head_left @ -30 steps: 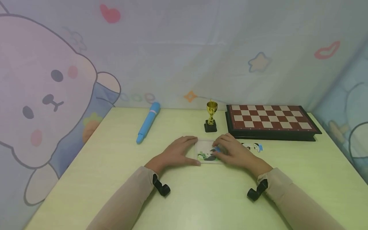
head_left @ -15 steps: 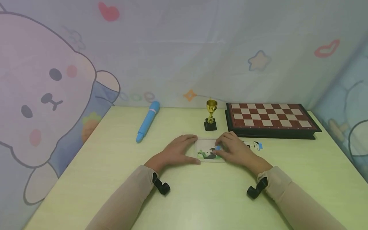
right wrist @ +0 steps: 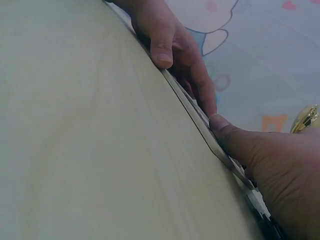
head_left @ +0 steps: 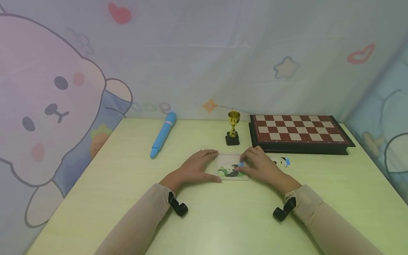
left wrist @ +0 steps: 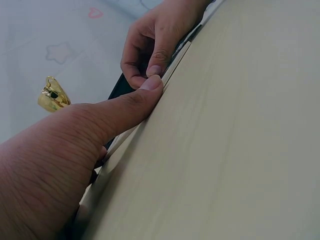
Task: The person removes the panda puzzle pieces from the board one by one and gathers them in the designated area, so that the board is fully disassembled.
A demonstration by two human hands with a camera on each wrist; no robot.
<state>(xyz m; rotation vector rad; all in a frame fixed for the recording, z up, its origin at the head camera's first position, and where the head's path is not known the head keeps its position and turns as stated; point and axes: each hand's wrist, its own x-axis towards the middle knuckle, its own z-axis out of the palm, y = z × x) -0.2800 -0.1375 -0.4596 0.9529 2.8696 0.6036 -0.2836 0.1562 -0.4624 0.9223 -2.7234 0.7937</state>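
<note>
A small jigsaw puzzle tray with a pale frame lies on the table in the head view, its lower part filled with green and black-and-white picture pieces. My left hand holds the tray's left side, thumb at the near corner and fingers at the far one. Over the tray's right half, my right hand pinches a puzzle piece with a blue patch, mostly hidden by the fingers. Both wrist views show the tray edge-on, with the left thumb on its near edge. Loose puzzle pieces lie right of my right hand.
Behind the hands stands a small gold trophy cup on a black base. A folded chessboard case sits at the back right. A blue pen-shaped stick lies at the back left. A printed curtain hangs behind the table.
The right hand has shifted slightly to the right over the tray, uncovering a little more of it. The left hand stays at the tray's left side.
</note>
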